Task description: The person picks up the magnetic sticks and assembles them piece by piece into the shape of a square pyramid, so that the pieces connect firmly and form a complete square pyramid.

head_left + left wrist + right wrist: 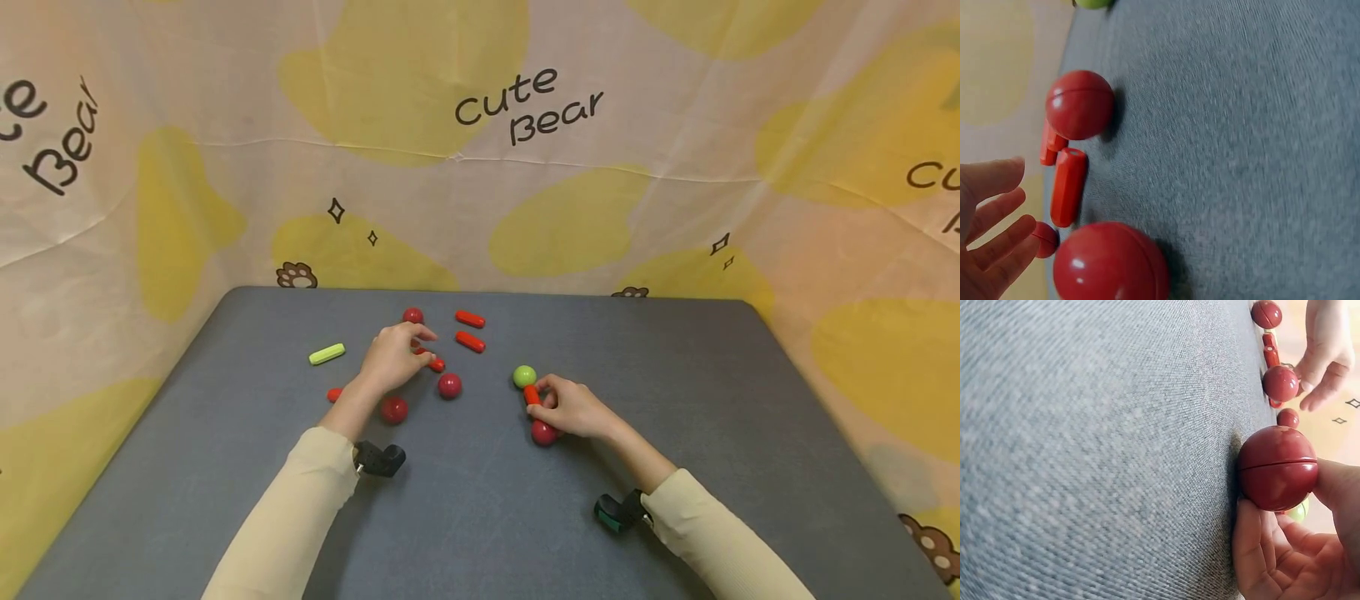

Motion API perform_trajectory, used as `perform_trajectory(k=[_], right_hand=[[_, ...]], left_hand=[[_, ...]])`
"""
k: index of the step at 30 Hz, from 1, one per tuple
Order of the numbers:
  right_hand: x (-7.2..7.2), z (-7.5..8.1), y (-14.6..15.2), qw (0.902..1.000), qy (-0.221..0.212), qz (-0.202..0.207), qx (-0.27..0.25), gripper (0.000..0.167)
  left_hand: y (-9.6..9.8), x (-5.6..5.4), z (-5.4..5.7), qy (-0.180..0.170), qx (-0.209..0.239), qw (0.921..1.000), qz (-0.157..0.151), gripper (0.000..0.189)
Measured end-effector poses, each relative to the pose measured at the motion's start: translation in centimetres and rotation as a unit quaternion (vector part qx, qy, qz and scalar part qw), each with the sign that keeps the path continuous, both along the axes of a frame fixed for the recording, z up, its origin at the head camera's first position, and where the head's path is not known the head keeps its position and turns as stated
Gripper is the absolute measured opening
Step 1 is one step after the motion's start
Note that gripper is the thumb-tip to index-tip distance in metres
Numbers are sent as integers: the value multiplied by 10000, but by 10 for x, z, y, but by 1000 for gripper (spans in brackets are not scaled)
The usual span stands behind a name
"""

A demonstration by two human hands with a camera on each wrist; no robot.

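My left hand (pixel 392 358) is held just over a red stick (pixel 436 364), its fingers loosely bent and nothing between them. In the left wrist view this faceted red stick (pixel 1069 187) lies on the cloth, apart from the fingers. Red balls (pixel 450 386) lie around that hand. My right hand (pixel 576 410) pinches another red stick (pixel 532 394) between thumb and fingers. A green ball (pixel 524 377) sits just beyond that stick, and a red ball (pixel 543 432) lies at its near side. This red ball (pixel 1277 467) hides the pinched stick in the right wrist view.
Two red sticks (pixel 470 342) lie behind the left hand, to its right. A light green stick (pixel 327 354) is at the left, and another red stick (pixel 334 395) is partly behind the left wrist. The grey table (pixel 465 517) meets a patterned cloth (pixel 420 192) at the back.
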State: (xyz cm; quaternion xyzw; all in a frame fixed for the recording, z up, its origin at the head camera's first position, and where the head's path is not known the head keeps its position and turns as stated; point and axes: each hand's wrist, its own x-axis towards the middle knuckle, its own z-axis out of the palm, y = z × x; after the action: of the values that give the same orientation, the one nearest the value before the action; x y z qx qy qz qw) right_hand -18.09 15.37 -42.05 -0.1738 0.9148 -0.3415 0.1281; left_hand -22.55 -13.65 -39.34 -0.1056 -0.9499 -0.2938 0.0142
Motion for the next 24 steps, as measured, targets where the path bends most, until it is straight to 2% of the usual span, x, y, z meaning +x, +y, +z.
perform_trajectory(k=[8,17,24], right_hand=[[0,-1,1,10000,-30,0,6,36],[0,-1,2,10000,-62,0,-34,36],[0,-1,2,9999,-108,33,-78,35]], left_hand=[[3,-9,-3,-259,-239,9989,-322,29],[7,-17,-5,-410,-665,9954,-547,28],[10,-19,-5,-640,-833,9927,-596,21]])
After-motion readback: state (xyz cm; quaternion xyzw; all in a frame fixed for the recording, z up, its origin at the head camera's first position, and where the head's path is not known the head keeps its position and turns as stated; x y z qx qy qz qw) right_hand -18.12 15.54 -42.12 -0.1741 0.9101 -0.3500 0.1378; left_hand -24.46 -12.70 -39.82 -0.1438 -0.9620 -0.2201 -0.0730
